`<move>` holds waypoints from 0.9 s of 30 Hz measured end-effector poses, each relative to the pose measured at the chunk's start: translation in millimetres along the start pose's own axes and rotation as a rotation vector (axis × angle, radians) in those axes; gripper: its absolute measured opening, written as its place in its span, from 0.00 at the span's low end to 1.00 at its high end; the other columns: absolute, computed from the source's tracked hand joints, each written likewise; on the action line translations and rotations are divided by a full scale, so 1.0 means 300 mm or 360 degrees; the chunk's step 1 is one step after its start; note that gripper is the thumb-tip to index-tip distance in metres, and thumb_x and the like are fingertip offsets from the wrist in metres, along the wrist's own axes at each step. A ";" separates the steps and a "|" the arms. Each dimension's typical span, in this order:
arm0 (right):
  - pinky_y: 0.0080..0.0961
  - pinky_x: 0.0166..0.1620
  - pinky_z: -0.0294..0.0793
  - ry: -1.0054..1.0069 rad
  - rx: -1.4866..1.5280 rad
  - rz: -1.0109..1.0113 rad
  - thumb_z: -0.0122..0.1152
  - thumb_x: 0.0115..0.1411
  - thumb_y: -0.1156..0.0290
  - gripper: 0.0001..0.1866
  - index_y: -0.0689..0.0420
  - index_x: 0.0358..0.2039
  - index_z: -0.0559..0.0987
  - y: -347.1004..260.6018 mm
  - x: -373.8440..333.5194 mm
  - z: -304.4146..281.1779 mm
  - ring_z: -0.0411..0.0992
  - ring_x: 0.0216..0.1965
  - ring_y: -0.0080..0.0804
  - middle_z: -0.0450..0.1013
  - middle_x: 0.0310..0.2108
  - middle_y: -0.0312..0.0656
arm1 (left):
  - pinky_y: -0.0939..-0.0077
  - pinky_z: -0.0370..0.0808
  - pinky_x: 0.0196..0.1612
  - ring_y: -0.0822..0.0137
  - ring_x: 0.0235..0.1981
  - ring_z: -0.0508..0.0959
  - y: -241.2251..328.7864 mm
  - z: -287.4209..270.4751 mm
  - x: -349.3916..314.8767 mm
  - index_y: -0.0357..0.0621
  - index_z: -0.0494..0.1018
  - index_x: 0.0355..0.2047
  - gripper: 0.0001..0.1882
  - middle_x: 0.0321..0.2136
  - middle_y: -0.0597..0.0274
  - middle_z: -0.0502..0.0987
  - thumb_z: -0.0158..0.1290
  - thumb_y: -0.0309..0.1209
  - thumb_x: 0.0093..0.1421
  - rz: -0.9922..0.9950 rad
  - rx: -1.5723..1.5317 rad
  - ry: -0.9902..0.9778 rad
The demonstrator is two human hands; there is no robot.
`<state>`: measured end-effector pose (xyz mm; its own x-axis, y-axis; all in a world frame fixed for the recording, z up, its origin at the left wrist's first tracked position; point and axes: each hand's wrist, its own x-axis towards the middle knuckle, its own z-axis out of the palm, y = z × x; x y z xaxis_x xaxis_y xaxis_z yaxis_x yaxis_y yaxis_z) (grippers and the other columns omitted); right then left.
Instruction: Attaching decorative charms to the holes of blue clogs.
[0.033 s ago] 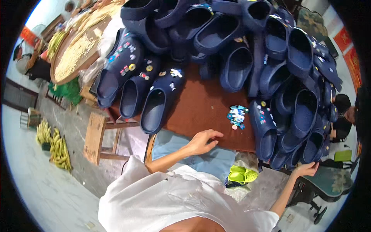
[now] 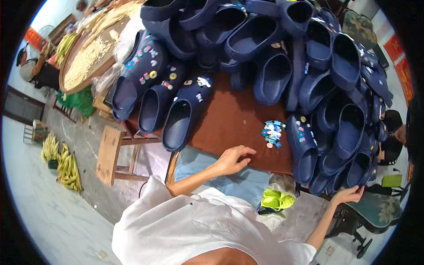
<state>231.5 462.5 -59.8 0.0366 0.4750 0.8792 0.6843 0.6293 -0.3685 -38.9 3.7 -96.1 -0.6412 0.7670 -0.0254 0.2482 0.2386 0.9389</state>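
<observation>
Clogs (image 2: 183, 115) with charms fitted line the surface (image 2: 229, 119); most remain bare. Left hand (image 2: 232, 160) rests empty near loose charms (image 2: 271, 132). Right hand (image 2: 350, 194) grips one clog's (image 2: 355, 174) edge.

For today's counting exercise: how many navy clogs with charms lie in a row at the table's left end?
3: the outer clog, the middle clog and the inner clog nearest the left hand. The heap behind may hide more.

Dark navy-blue foam clogs (image 2: 274, 57) are heaped on a reddish-brown tabletop (image 2: 229, 119). Three front navy clogs (image 2: 154, 88) carry multicoloured charms, and a loose cluster of mostly turquoise charms (image 2: 271, 132) lies on the brown. Small lime-green clogs (image 2: 277, 201) sit below, beside a white shirt (image 2: 194, 229).
</observation>
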 end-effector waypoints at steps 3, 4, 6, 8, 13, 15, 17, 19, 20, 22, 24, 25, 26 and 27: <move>0.39 0.56 0.65 -0.0199 0.0463 -0.0541 0.54 0.65 0.74 0.13 0.66 0.48 0.74 -0.345 -0.034 -0.068 0.64 0.55 0.48 0.67 0.51 0.54 | 0.64 0.77 0.49 0.56 0.46 0.79 -0.008 -0.033 0.031 0.43 0.74 0.52 0.18 0.46 0.52 0.77 0.53 0.27 0.60 -0.0003 -0.0017 0.0113; 0.38 0.56 0.65 -0.0348 0.0411 -0.0807 0.54 0.64 0.77 0.11 0.65 0.46 0.75 -0.440 -0.056 -0.090 0.65 0.53 0.46 0.67 0.50 0.52 | 0.65 0.77 0.49 0.57 0.46 0.79 -0.007 -0.051 0.036 0.43 0.74 0.51 0.17 0.46 0.52 0.77 0.53 0.26 0.60 0.0028 -0.0033 0.0205; 0.40 0.56 0.65 -0.0807 0.0814 -0.0883 0.53 0.57 0.84 0.11 0.60 0.39 0.78 -0.556 -0.148 -0.083 0.67 0.52 0.46 0.68 0.47 0.48 | 0.69 0.78 0.47 0.60 0.45 0.80 0.006 -0.080 0.049 0.41 0.75 0.50 0.16 0.46 0.54 0.77 0.52 0.22 0.60 0.0133 -0.0087 0.0441; 0.43 0.54 0.68 -0.1181 0.1068 -0.0955 0.56 0.45 0.83 0.14 0.54 0.34 0.79 -0.710 -0.251 -0.062 0.69 0.47 0.47 0.70 0.41 0.45 | 0.72 0.78 0.46 0.61 0.44 0.79 0.053 -0.130 0.046 0.42 0.75 0.49 0.16 0.46 0.54 0.76 0.52 0.21 0.60 0.0113 -0.0116 0.0634; 0.42 0.50 0.66 -0.1742 0.1516 -0.1188 0.63 0.44 0.78 0.13 0.51 0.33 0.80 -1.013 -0.508 0.011 0.70 0.46 0.43 0.72 0.39 0.40 | 0.64 0.73 0.46 0.56 0.44 0.74 0.029 -0.256 0.013 0.39 0.73 0.43 0.14 0.41 0.53 0.71 0.54 0.21 0.55 0.0196 0.0410 0.1507; 0.40 0.49 0.66 -0.1834 0.1696 -0.1267 0.62 0.46 0.78 0.12 0.53 0.34 0.80 -1.100 -0.578 0.037 0.70 0.47 0.44 0.71 0.40 0.41 | 0.62 0.69 0.48 0.54 0.45 0.72 0.000 -0.301 -0.015 0.37 0.70 0.44 0.17 0.40 0.52 0.70 0.56 0.22 0.53 0.0024 0.0426 0.1698; 0.40 0.49 0.66 -0.1907 0.1699 -0.1282 0.62 0.48 0.77 0.12 0.53 0.36 0.79 -1.168 -0.621 0.043 0.69 0.47 0.44 0.71 0.41 0.42 | 0.63 0.71 0.47 0.54 0.45 0.72 -0.067 -0.326 -0.033 0.36 0.67 0.48 0.21 0.41 0.50 0.69 0.58 0.25 0.54 -0.0047 0.0332 0.1799; 0.41 0.50 0.66 -0.2003 0.1655 -0.1167 0.62 0.50 0.76 0.13 0.54 0.38 0.79 -1.195 -0.668 0.060 0.69 0.49 0.45 0.71 0.43 0.43 | 0.65 0.72 0.49 0.57 0.47 0.73 -0.161 -0.354 -0.021 0.36 0.65 0.50 0.24 0.44 0.51 0.70 0.60 0.28 0.55 -0.0121 0.0047 0.1778; 0.42 0.52 0.65 -0.2094 0.1609 -0.1050 0.61 0.52 0.76 0.14 0.54 0.41 0.78 -1.202 -0.681 0.064 0.68 0.51 0.47 0.70 0.46 0.45 | 0.66 0.72 0.51 0.59 0.51 0.73 -0.171 -0.380 -0.010 0.35 0.64 0.52 0.26 0.49 0.52 0.71 0.61 0.30 0.57 -0.0182 -0.0279 0.1677; 0.43 0.54 0.65 -0.2044 0.1515 -0.1064 0.61 0.54 0.75 0.16 0.56 0.45 0.77 -1.212 -0.692 0.067 0.66 0.54 0.49 0.69 0.49 0.48 | 0.70 0.67 0.57 0.63 0.56 0.71 -0.152 -0.428 0.019 0.31 0.63 0.56 0.27 0.55 0.51 0.70 0.58 0.30 0.60 -0.0249 -0.0813 0.1442; 0.46 0.59 0.63 -0.2033 0.1339 -0.1162 0.59 0.59 0.71 0.21 0.59 0.54 0.72 -1.193 -0.711 0.079 0.62 0.61 0.53 0.65 0.57 0.53 | 0.71 0.65 0.59 0.64 0.57 0.70 -0.143 -0.462 0.038 0.29 0.62 0.58 0.28 0.57 0.50 0.69 0.57 0.31 0.62 -0.0278 -0.0930 0.1328; 0.46 0.59 0.63 -0.2039 0.1329 -0.1156 0.59 0.59 0.71 0.21 0.59 0.54 0.72 -1.187 -0.718 0.080 0.62 0.61 0.53 0.65 0.57 0.53 | 0.72 0.63 0.61 0.64 0.58 0.69 -0.147 -0.468 0.045 0.27 0.61 0.59 0.29 0.58 0.49 0.68 0.55 0.33 0.63 -0.0290 -0.0974 0.1281; 0.46 0.59 0.62 -0.1996 0.1340 -0.1176 0.58 0.60 0.71 0.21 0.59 0.54 0.72 -1.182 -0.723 0.081 0.62 0.61 0.53 0.65 0.57 0.53 | 0.74 0.61 0.62 0.64 0.59 0.69 -0.151 -0.467 0.048 0.25 0.60 0.60 0.31 0.59 0.48 0.68 0.54 0.35 0.64 -0.0303 -0.1019 0.1234; 0.46 0.59 0.62 -0.1953 0.1352 -0.1198 0.58 0.60 0.71 0.21 0.59 0.54 0.72 -1.179 -0.725 0.081 0.62 0.60 0.53 0.65 0.57 0.53 | 0.74 0.61 0.62 0.64 0.59 0.69 -0.154 -0.456 0.049 0.25 0.60 0.60 0.31 0.59 0.48 0.68 0.54 0.35 0.64 -0.0311 -0.1023 0.1227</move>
<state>-36.2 151.7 -128.0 -0.9294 -0.1585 0.3334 -0.2947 0.8626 -0.4113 -159.3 -77.4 -92.9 -0.9778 0.1025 -0.1829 -0.2016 -0.2203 0.9544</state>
